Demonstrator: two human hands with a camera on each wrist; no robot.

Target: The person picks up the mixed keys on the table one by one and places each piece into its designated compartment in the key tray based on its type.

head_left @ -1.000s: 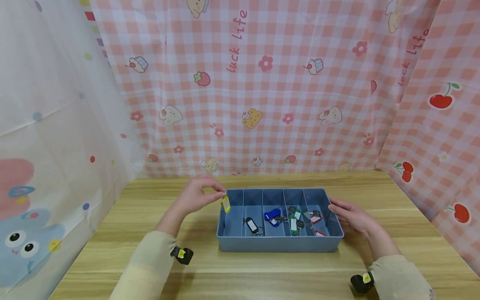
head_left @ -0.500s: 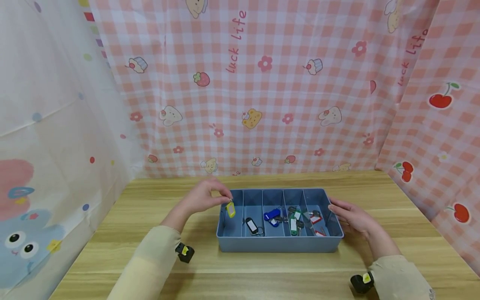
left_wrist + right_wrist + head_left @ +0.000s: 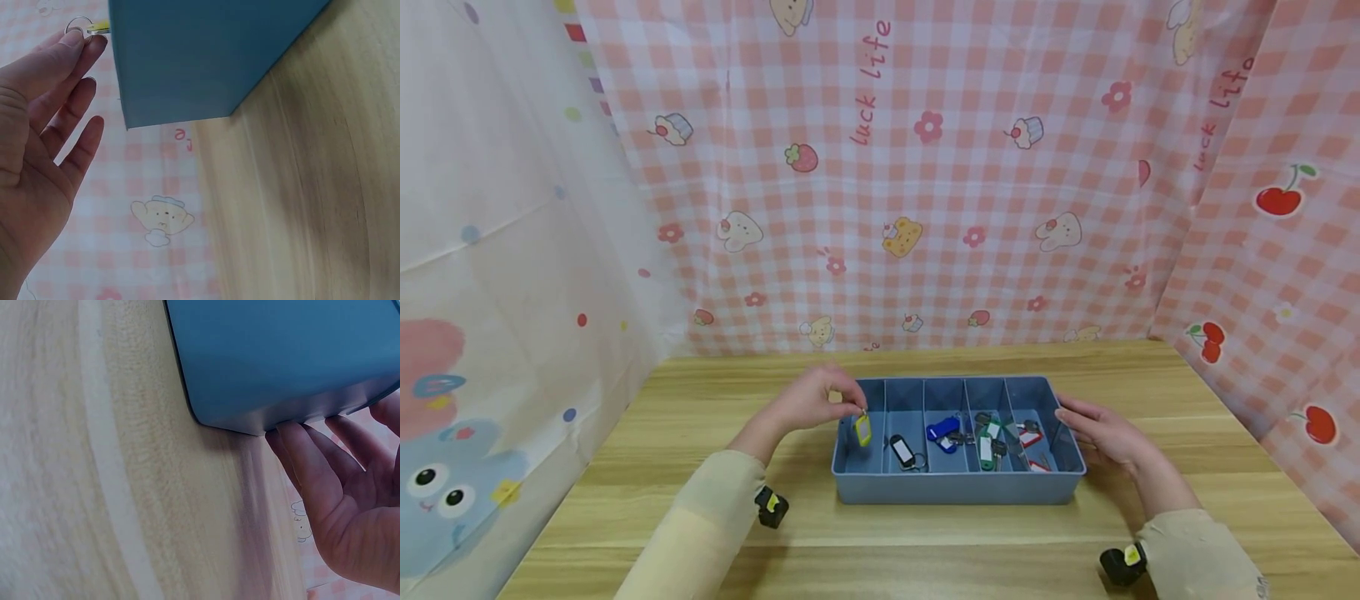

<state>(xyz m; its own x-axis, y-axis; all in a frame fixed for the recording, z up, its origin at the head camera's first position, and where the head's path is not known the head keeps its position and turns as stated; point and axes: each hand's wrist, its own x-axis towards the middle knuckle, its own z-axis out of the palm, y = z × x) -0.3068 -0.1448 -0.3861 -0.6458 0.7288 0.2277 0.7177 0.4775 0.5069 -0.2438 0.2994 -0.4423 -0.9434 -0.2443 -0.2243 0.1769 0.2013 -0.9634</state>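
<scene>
My left hand (image 3: 820,395) pinches a yellow key tag (image 3: 862,430) by its metal ring. The tag hangs inside the leftmost compartment of a blue-grey divided box (image 3: 955,488). In the left wrist view, the thumb and index finger hold the ring (image 3: 76,24), and the box wall hides most of the tag. At the box's right end, my right hand (image 3: 1105,432) holds the side, its thumb at the rim and its fingers against the outer wall. Other compartments contain a black tag (image 3: 902,451), blue tags (image 3: 943,428), green tags (image 3: 987,450) and red-edged tags (image 3: 1030,436).
Thin dividers (image 3: 924,408) split the box into several compartments. Some keys (image 3: 999,448) lie among the tags. The box stands on a wooden table (image 3: 910,550), backed by a pink checked cloth (image 3: 955,183).
My left hand has moved right and slightly down, bringing the yellow key tag from the box's left rim to inside the leftmost compartment. My right hand stays at the box's right end.
</scene>
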